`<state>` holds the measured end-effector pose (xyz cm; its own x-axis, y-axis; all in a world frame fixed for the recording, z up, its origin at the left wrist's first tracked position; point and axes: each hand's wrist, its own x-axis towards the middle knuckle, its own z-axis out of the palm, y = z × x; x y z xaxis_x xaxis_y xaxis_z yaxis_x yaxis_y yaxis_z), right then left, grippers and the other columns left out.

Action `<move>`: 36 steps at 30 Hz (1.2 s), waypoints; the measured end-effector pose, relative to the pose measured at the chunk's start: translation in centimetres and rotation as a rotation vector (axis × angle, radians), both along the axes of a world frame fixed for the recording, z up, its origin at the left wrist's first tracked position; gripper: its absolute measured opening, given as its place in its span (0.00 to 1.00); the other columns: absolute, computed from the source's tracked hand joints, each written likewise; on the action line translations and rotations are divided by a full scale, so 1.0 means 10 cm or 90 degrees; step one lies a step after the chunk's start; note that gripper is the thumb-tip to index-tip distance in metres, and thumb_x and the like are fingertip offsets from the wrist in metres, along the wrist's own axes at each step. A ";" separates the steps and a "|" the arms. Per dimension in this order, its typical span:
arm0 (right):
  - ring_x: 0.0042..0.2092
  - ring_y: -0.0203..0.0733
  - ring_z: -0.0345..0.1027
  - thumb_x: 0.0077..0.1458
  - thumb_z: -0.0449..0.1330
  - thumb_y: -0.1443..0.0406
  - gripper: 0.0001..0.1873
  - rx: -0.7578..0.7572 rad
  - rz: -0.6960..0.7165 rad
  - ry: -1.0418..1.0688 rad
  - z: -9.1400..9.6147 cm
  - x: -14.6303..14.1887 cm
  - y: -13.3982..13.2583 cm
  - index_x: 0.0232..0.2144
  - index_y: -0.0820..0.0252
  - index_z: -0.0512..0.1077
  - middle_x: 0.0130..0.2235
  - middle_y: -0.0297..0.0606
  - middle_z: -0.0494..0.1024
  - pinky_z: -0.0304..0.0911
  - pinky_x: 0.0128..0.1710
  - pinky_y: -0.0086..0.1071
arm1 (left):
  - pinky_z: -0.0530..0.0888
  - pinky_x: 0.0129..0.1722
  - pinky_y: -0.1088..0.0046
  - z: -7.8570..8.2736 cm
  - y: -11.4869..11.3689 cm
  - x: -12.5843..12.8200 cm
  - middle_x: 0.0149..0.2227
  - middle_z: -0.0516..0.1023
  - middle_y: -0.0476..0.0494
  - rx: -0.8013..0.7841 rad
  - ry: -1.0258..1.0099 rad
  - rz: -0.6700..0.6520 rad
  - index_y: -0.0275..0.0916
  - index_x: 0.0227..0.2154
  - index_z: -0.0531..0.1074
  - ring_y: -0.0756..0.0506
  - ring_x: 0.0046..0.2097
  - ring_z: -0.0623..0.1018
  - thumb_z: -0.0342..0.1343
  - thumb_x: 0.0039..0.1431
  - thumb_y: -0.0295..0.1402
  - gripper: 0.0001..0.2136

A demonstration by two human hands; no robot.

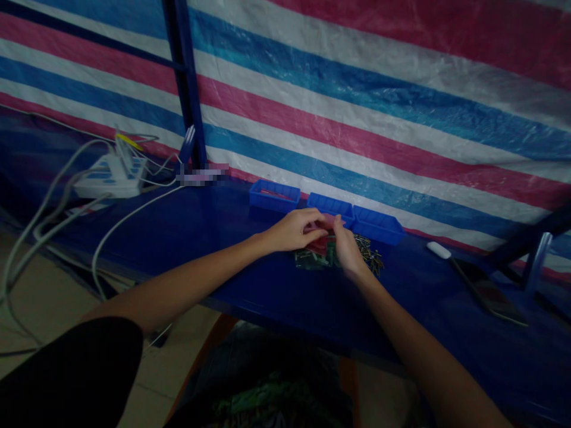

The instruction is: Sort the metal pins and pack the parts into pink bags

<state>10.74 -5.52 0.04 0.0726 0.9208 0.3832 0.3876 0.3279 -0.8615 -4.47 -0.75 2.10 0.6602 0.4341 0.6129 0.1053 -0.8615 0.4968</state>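
Observation:
My left hand (292, 230) and my right hand (349, 248) meet over the blue tabletop (267, 285). The fingers of both are bent and closed around something small and pinkish between them, too dim to make out. Under and between the hands lie red pieces (318, 245), with green pieces (331, 252) beside them. A small clear plastic bag (308, 260) with pale bits lies in front of my left hand. By my right wrist is a loose pile of brass-coloured screws (371, 254), partly hidden by that hand.
Behind the hands stand three blue bins: a left bin (275, 199) with red pieces, a middle bin (331, 205) and a right bin (378, 226). At right lie a phone (488, 292) and a white case (438, 249). A power strip (111, 183) with cables sits left.

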 end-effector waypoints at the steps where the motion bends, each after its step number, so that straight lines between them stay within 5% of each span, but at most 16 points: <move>1: 0.30 0.39 0.66 0.57 0.44 0.44 0.31 -0.016 0.001 0.068 -0.01 0.02 0.02 0.26 0.60 0.73 0.25 0.36 0.74 0.62 0.32 0.33 | 0.69 0.43 0.68 0.01 -0.02 0.00 0.38 0.75 0.43 0.019 0.029 -0.028 0.38 0.36 0.72 0.47 0.41 0.73 0.52 0.58 0.33 0.07; 5: 0.27 0.37 0.64 0.48 0.57 0.49 0.20 -0.002 -0.055 0.175 -0.06 0.06 0.08 0.24 0.61 0.72 0.24 0.32 0.73 0.59 0.29 0.31 | 0.67 0.43 0.68 0.02 -0.03 -0.01 0.35 0.75 0.43 0.086 0.112 -0.043 0.38 0.33 0.73 0.47 0.40 0.73 0.49 0.60 0.34 0.08; 11: 0.33 0.40 0.68 0.51 0.54 0.54 0.17 0.097 -0.136 0.140 -0.03 0.08 0.08 0.32 0.62 0.73 0.31 0.37 0.76 0.62 0.34 0.33 | 0.67 0.40 0.70 -0.02 0.06 -0.04 0.32 0.73 0.44 0.098 0.140 0.014 0.37 0.31 0.72 0.48 0.36 0.72 0.46 0.61 0.34 0.11; 15: 0.38 0.43 0.70 0.57 0.50 0.59 0.15 0.235 -0.161 -0.044 0.09 0.11 -0.03 0.37 0.60 0.73 0.36 0.41 0.77 0.64 0.40 0.38 | 0.68 0.38 0.71 -0.07 0.12 -0.03 0.31 0.75 0.44 -0.073 0.090 0.023 0.37 0.33 0.73 0.47 0.35 0.73 0.44 0.63 0.38 0.15; 19: 0.47 0.45 0.68 0.57 0.48 0.68 0.16 0.332 -0.052 -0.326 0.15 0.04 -0.15 0.42 0.57 0.73 0.42 0.41 0.77 0.62 0.49 0.43 | 0.70 0.37 0.70 -0.09 0.13 0.01 0.33 0.77 0.43 -0.310 -0.057 0.005 0.37 0.36 0.72 0.46 0.37 0.75 0.36 0.66 0.43 0.21; 21: 0.50 0.45 0.65 0.56 0.48 0.69 0.18 0.328 -0.018 -0.393 0.12 -0.02 -0.16 0.43 0.57 0.73 0.45 0.42 0.75 0.60 0.51 0.45 | 0.71 0.40 0.70 -0.09 0.13 0.02 0.37 0.77 0.42 -0.339 -0.093 -0.024 0.37 0.38 0.72 0.46 0.40 0.75 0.42 0.65 0.42 0.17; 24: 0.53 0.47 0.63 0.54 0.51 0.67 0.18 0.298 -0.001 -0.435 0.06 -0.08 -0.15 0.45 0.58 0.73 0.48 0.43 0.74 0.59 0.53 0.47 | 0.70 0.45 0.68 -0.10 0.17 0.03 0.42 0.76 0.41 -0.294 -0.100 0.000 0.37 0.41 0.71 0.45 0.44 0.74 0.50 0.60 0.36 0.11; 30: 0.48 0.51 0.65 0.54 0.54 0.55 0.19 0.214 -0.122 -0.393 0.08 -0.02 -0.11 0.37 0.62 0.76 0.41 0.46 0.77 0.60 0.48 0.46 | 0.68 0.45 0.65 -0.11 0.22 -0.02 0.39 0.74 0.42 -0.088 -0.093 0.175 0.36 0.39 0.67 0.46 0.42 0.73 0.46 0.60 0.31 0.08; 36: 0.29 0.40 0.66 0.59 0.42 0.47 0.31 0.063 -0.080 -0.102 0.11 0.10 -0.04 0.20 0.59 0.71 0.22 0.36 0.72 0.60 0.34 0.34 | 0.69 0.42 0.68 -0.07 0.12 -0.05 0.36 0.72 0.44 0.037 0.007 0.060 0.38 0.35 0.66 0.47 0.39 0.72 0.47 0.58 0.28 0.04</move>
<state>11.69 -5.88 1.14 0.1153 0.8661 0.4863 0.5595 0.3479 -0.7523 -5.02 0.49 1.40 0.6249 0.4588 0.6316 0.1922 -0.8746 0.4451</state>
